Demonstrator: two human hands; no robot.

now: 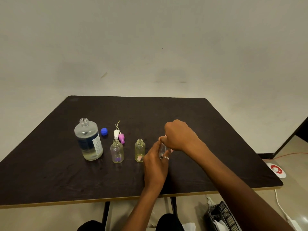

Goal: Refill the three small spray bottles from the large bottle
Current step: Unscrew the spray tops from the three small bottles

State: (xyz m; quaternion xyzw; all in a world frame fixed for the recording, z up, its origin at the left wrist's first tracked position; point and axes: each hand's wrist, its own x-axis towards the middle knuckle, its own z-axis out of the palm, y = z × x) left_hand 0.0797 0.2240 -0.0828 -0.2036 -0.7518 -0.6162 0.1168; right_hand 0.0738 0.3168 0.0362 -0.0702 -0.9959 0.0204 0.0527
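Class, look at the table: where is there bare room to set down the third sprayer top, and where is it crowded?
Bare: the table right of the right hand, and the near strip before the large bottle. Crowded: between the large bottle, blue cap, two sprayer tops and two open small bottles.

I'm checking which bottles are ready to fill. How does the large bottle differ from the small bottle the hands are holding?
The large bottle stands free on the table; the third small bottle is gripped by the left hand. The large bottle's neck is open, its blue cap lying beside it; the small bottle's top is covered by the right hand, so its sprayer state is unclear. The large bottle visibly holds liquid; the small one's contents can't be seen. Both are clear and upright.
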